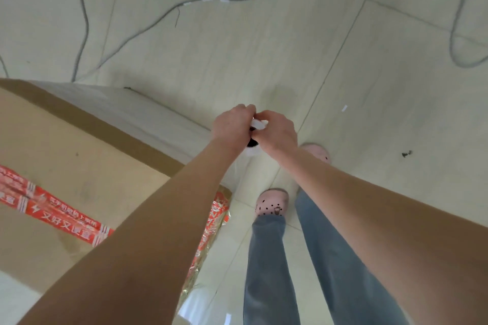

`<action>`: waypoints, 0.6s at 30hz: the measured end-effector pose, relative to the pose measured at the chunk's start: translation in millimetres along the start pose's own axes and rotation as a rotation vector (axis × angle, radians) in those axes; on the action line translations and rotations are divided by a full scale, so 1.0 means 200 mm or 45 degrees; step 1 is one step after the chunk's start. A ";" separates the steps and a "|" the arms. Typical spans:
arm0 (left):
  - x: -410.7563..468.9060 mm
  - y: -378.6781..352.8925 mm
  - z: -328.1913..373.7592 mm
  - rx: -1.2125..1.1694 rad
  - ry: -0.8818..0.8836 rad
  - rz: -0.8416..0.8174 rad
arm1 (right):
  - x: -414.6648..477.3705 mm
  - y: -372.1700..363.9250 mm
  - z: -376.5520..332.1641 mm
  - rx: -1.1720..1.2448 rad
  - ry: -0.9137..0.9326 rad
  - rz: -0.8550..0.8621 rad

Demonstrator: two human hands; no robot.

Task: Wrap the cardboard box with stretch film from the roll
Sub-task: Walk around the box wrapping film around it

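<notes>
Both arms reach out in front of the body and the two hands meet, touching each other, above the floor (264, 47) just past the corner of the cardboard box (66, 145). The left hand (233, 124) and the right hand (277, 132) each have their fingers (245, 109) curled round the upper end of the roll (252, 143), gripping it between them; only a bit of white and the dark core opening show between the palms, and the rest of the roll is hidden under the hands. A sheet of stretch film (148, 113) runs taut from the hands along the far side of the box, which stands on the floor at the left. Red tape (60, 216) with white print crosses the box top and goes down its near corner. Below the hands stand two pink clogs (272, 203) with dark dots and grey jeans (266, 258). Grey cables (158, 16) trail over the pale floor tiles beyond
</notes>
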State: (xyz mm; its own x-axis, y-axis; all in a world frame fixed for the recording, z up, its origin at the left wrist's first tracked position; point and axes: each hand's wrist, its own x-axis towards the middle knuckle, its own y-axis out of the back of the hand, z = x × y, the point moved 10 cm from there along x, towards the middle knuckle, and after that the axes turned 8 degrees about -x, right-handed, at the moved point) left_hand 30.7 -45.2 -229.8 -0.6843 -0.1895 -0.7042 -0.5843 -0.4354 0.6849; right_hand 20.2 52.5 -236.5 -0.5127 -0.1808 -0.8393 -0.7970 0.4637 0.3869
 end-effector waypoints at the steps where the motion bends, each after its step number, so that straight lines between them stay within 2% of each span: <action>1: 0.00 0.03 -0.04 -0.067 0.056 0.051 | 0.01 0.01 -0.03 0.005 0.010 -0.006; 6: -0.03 0.04 -0.32 -0.685 0.539 0.285 | 0.03 -0.03 -0.06 0.173 -0.084 -0.008; 8: -0.07 -0.03 -0.40 -0.952 0.740 0.303 | 0.05 -0.04 -0.10 0.220 -0.090 -0.027; 10: -0.09 -0.06 -0.42 -1.062 0.838 0.290 | 0.08 -0.02 -0.15 0.183 -0.063 -0.033; 12: -0.07 -0.03 -0.40 -0.983 0.776 0.242 | 0.09 0.00 -0.18 0.194 -0.067 -0.033; 16: 0.04 0.11 -0.26 -0.629 0.351 0.144 | 0.10 0.00 -0.22 0.113 -0.061 -0.047; 18: 0.08 0.12 -0.21 -0.446 0.207 0.069 | 0.10 -0.01 -0.24 0.060 -0.057 -0.048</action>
State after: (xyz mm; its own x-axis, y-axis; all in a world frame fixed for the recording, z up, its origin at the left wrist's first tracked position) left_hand 24.0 -94.8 -231.7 -0.6154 -0.3453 -0.7086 -0.3458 -0.6896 0.6363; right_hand -4.5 6.5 -235.9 -0.4670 -0.1603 -0.8696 -0.7990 0.4978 0.3373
